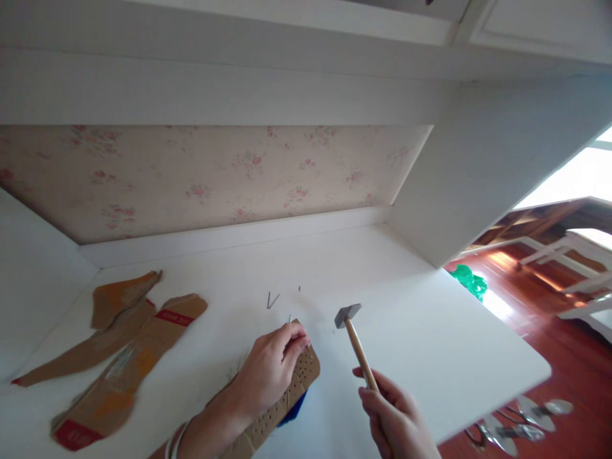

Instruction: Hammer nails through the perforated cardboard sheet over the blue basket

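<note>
My left hand rests over a tan cardboard sole-shaped piece dotted with many small holes. Its thumb and index finger are pinched together near the piece's rounded far end; what lies between them is hidden. A thin metal nail shows just beyond the knuckles. Something dark blue lies under the cardboard's right edge. In my right hand is a hammer, gripped by its wooden handle, its grey metal head raised beside the cardboard and apart from it.
Two loose nails form a V on the white tabletop, with a tiny bit nearby. Cut cardboard scraps lie left. A white side panel and overhead cabinet enclose the space. Beyond the right edge, a green bag lies on the floor.
</note>
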A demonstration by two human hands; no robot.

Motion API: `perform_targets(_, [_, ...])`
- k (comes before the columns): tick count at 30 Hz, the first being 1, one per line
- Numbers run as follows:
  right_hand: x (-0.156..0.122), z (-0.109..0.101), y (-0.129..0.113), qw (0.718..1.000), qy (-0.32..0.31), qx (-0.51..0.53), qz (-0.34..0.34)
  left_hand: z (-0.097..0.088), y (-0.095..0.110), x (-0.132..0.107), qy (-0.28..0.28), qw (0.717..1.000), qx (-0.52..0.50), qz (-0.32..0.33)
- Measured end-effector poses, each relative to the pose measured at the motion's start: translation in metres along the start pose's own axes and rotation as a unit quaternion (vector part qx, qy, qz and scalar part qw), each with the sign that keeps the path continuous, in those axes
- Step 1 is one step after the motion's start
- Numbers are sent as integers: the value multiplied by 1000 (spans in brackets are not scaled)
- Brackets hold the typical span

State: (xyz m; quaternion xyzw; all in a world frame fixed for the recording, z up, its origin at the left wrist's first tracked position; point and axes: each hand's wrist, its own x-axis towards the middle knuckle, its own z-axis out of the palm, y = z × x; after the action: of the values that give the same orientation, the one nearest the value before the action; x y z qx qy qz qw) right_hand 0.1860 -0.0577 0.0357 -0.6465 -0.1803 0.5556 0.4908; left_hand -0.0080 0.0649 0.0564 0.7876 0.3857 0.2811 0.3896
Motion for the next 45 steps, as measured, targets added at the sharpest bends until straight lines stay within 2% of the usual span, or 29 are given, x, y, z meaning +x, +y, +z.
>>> perform_targets(9, [5, -8, 3, 1000, 5, 11, -6, 6, -10, -4, -7, 999, 26, 20])
perform_targets(23, [0, -3, -3, 1000, -15, -15, -2, 7, -12, -2, 2, 1000, 11, 27])
perform_targets(31, [0, -1, -4, 1000, 5, 4, 4, 6, -12, -2, 6, 999, 26, 36])
perform_targets(36, [-2, -2, -5, 1000, -18, 1, -17, 8, -10, -1, 8, 999, 22, 38])
perform_targets(40, [-8, 0, -9, 998, -37, 46, -31, 7, -7, -1, 13, 999, 11, 41])
perform_targets(45, [-18, 3, -21, 988, -100, 104, -52, 5, -1, 2, -4, 999, 2, 50])
